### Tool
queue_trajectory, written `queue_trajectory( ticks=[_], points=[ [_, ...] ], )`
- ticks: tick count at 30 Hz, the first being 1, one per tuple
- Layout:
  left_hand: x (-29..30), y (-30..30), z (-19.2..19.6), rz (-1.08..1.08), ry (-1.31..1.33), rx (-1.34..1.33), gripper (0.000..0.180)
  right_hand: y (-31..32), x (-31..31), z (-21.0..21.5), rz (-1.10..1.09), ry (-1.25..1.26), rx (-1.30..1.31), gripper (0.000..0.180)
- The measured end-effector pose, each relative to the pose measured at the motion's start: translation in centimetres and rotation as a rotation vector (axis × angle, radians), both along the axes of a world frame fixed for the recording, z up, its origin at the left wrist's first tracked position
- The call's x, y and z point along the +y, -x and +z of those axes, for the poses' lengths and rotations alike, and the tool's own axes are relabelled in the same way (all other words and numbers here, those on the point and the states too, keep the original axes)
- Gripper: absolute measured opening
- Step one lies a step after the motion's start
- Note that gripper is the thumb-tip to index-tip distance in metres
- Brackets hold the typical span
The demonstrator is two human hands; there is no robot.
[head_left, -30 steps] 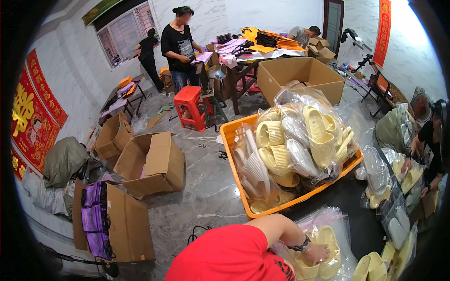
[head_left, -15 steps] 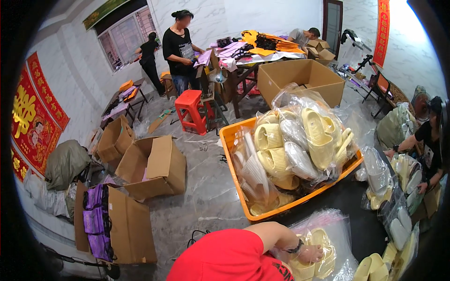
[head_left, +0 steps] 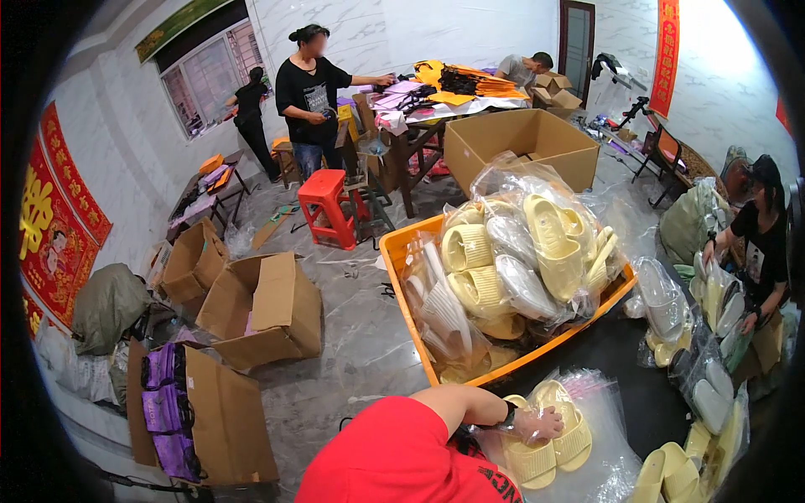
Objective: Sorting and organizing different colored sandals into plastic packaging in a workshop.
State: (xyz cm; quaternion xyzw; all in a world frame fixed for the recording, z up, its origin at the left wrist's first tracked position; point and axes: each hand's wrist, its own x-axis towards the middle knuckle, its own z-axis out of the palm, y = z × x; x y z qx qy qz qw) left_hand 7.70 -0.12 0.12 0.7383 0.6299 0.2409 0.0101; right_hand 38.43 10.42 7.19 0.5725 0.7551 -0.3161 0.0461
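Observation:
My left arm, in a red sleeve with a black band at the wrist, reaches across the black table (head_left: 587, 352). My left hand (head_left: 541, 426) is closed on a pair of pale yellow slippers (head_left: 573, 443), its fingers curled over their inner edges. The pair rests in or on a clear plastic bag (head_left: 604, 411) spread out beneath it; which of the two cannot be made out. More pale yellow slippers (head_left: 679, 474) lie near the lower right. My right hand is out of the picture.
An orange crate (head_left: 411, 335) heaped with bagged slippers (head_left: 553, 243) stands beyond my hand. At the right, a co-worker (head_left: 759, 235) handles bagged slippers. Open cartons (head_left: 277, 310) and a red stool (head_left: 323, 197) stand on the floor. Another person (head_left: 310, 92) stands beside a loaded table.
The slippers under my left hand now show more fully and sit slightly higher in view. The whole scene has shifted a little left. The standing person's arm now stretches over the far table.

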Motion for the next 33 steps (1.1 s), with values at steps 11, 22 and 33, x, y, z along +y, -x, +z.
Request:
queue_trajectory(
  ticks=[11, 22, 33],
  points=[
    [-0.5, 3.6, 3.2, 0.458, 0.055, -0.320, 0.014, 7.4, -1.1, 4.2, -0.319, 0.138, 0.123, 0.038],
    [0.5, 8.6, 8.3, 0.712, -0.133, -1.124, 0.027, 15.0, -1.5, 8.1, -0.627, 0.280, 0.224, 0.034],
    [2.5, 10.3, 12.6, 0.441, -0.478, -1.135, 0.029, 17.6, -1.2, 10.4, -0.933, 0.365, 0.240, 0.031]
  ],
)
